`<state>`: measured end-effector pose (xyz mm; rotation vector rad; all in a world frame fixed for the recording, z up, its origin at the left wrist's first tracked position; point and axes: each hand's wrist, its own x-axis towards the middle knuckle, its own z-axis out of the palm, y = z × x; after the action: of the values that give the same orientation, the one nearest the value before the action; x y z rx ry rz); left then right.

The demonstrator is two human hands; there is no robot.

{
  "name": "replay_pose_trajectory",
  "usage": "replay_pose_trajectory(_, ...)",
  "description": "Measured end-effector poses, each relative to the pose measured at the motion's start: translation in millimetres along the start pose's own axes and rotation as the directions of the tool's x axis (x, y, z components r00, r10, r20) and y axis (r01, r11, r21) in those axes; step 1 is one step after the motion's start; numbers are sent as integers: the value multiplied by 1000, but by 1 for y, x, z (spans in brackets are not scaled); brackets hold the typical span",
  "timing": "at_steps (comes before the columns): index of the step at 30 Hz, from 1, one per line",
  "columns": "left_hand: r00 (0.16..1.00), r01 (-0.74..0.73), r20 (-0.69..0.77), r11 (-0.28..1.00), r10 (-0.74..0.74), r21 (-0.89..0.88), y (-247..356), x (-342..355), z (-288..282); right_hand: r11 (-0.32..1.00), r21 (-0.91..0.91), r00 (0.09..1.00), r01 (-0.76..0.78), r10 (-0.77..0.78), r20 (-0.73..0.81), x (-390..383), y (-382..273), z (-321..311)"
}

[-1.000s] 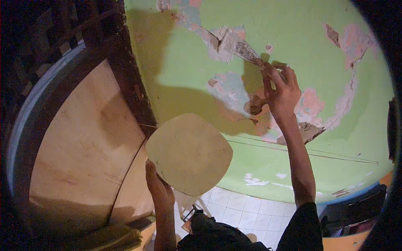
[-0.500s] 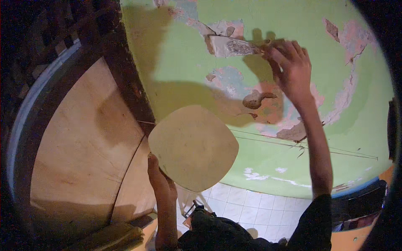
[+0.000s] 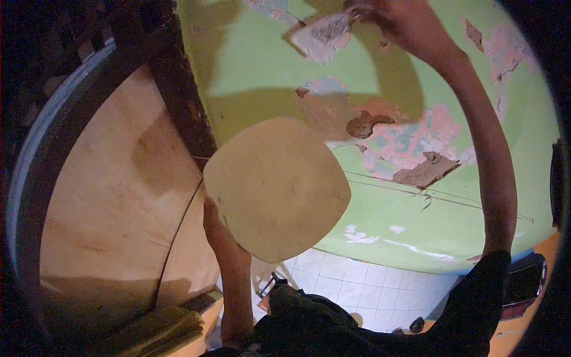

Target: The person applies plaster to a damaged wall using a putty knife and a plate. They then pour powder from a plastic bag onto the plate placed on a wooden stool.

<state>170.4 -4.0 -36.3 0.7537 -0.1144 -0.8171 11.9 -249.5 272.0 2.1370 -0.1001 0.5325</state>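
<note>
My right hand [image 3: 389,16] is raised at the top of the view, closed round the handle of a putty knife [image 3: 321,38]. White filler is smeared over the blade, which lies close to the green wall [image 3: 256,68] beside a peeling patch; whether it touches cannot be told. Below it my left hand [image 3: 219,223] holds a tan board [image 3: 276,193], square with rounded corners, by its lower left edge. Most of that hand's fingers are hidden behind the board. The board's face looks bare apart from faint marks.
Peeled patches [image 3: 437,128] and a brown hole [image 3: 363,126] mark the wall. Strings [image 3: 386,184] run across it. At the left stands a wooden panel [image 3: 113,196] with a dark frame. White floor tiles [image 3: 357,294] and a dark, shiny object [image 3: 526,282] are lower down.
My right hand has moved upward with the putty knife, whose blade now tilts more. The board has shifted slightly up and looks larger in the view, still in my left hand.
</note>
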Motion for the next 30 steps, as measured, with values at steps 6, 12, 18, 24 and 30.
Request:
replay_pose_trajectory(6,999,21,32,999,-20,-42,8,-6,20,966,-257,1000,1,4,19,6,35,6)
replay_pose_trajectory(12,998,-61,19,998,61,-3,16,-4,29,993,106,993,53,-41,-112,25,22,-15)
replay_pose_trajectory(18,995,-96,37,994,98,-45,27,-14,45,998,-68,1000,14,-15,-13,10,-1,23)
replay_pose_trajectory(24,994,-110,-17,994,110,24,30,-17,37,991,-132,999,1,-7,-44,-3,47,-19)
replay_pose_trajectory(30,989,-145,31,988,143,49,24,-12,10,997,62,996,55,-50,-75,7,6,17)
